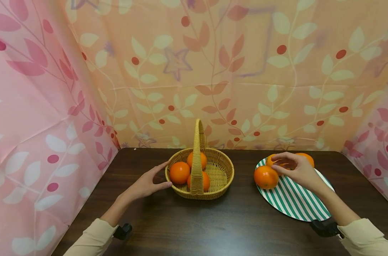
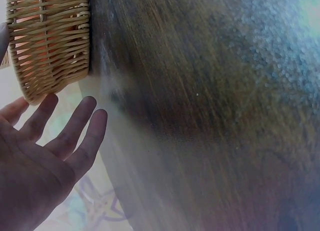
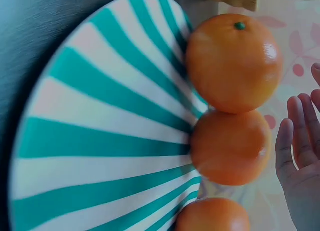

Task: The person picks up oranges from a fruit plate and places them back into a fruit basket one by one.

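A wicker basket (image 1: 214, 193) with a tall arched handle (image 1: 197, 142) holds three oranges (image 1: 179, 172). At its left side is my left hand (image 1: 144, 184), thumb and fingers spread, fingertips right at the rim; the left wrist view shows the fingers (image 2: 80, 123) extended by the woven wall (image 2: 47, 46). On the right lies a green-and-white striped plate (image 1: 296, 201) bearing three oranges. My right hand (image 1: 297, 172) is over it, fingers loosely bent close to the nearest orange (image 1: 266, 177). In the right wrist view, a gap separates this hand (image 3: 305, 166) from the oranges (image 3: 234, 63).
Basket and plate stand on a dark brown wooden table (image 1: 238, 217), with a stretch of tabletop between them. Patterned leaf-print cloth (image 1: 213, 71) hangs behind the table's back edge and along both sides. Each wrist carries a black camera (image 1: 122, 231).
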{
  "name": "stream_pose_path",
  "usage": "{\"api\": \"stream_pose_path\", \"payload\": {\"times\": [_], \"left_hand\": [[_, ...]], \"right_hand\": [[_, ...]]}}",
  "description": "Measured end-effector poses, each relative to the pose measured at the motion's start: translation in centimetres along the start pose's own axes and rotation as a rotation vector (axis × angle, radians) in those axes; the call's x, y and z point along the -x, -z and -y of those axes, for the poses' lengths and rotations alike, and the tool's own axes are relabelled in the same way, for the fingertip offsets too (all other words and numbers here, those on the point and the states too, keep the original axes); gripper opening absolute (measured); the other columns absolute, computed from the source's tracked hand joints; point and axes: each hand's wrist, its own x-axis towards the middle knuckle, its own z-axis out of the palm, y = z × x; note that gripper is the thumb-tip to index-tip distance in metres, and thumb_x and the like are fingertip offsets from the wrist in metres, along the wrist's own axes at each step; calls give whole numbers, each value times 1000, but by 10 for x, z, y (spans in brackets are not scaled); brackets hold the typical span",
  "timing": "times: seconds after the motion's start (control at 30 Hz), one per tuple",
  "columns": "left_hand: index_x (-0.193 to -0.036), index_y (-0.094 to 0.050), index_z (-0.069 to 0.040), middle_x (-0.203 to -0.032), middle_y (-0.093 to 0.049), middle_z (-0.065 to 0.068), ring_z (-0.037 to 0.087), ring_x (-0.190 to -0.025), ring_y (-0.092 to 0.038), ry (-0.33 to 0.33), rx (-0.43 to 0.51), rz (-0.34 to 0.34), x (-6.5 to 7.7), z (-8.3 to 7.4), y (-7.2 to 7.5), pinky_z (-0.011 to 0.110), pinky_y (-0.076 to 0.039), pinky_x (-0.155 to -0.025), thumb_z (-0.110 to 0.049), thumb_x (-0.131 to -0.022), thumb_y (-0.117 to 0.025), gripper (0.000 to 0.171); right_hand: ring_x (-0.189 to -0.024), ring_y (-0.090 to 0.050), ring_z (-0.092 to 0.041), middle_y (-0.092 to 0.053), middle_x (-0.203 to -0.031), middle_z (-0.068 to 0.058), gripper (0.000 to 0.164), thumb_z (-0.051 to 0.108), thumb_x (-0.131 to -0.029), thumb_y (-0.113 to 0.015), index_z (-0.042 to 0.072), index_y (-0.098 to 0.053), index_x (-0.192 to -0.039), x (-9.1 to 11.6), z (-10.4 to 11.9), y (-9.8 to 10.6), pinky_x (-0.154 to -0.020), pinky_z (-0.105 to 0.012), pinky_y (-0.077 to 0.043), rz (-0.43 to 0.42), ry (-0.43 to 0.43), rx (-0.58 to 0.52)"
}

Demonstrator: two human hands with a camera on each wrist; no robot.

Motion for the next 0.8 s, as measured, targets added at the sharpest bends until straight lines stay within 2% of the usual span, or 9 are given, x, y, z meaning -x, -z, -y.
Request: {"api": "stream_pose_path", "payload": {"times": [0.1,0.27,0.57,0.8], "left_hand": [[-161,-33,-15,-160,-34,16,42,-136,-43,-11,3,0,1,0,0,57,-43,-104,-43,-92,-76,85],[-160,-33,-13,-160,-34,18,44,-137,-42,-25,1,-1,2,-1,1,56,-44,-103,-42,-93,-76,85],[-161,-33,-16,-160,-34,15,42,-137,-42,-10,11,3,0,-1,1,56,-43,-105,-42,-92,-76,85],[-161,-32,-16,-160,-34,15,42,-137,-42,-1,-1,5,0,0,1,57,-42,-105,-43,-92,-76,86]], "right_hand": [[-95,-68,-11,-69,-112,-18,32,-6,-89,-75,-2,-68,-120,6,-3,-1,-78,-18,-54,-3,-3,25],[-94,-67,-21,-68,-114,-16,39,-1,-88,-79,-2,-66,-125,17,-4,-7,-79,-17,-53,-31,-35,83],[-97,-60,-31,-62,-117,-9,56,20,-87,-85,4,-60,-134,34,1,-24,-74,-26,-55,-96,-143,195],[-100,-57,-34,-59,-121,-13,64,22,-82,-88,1,-57,-134,40,4,-37,-70,-25,-55,-153,-158,223]]}}
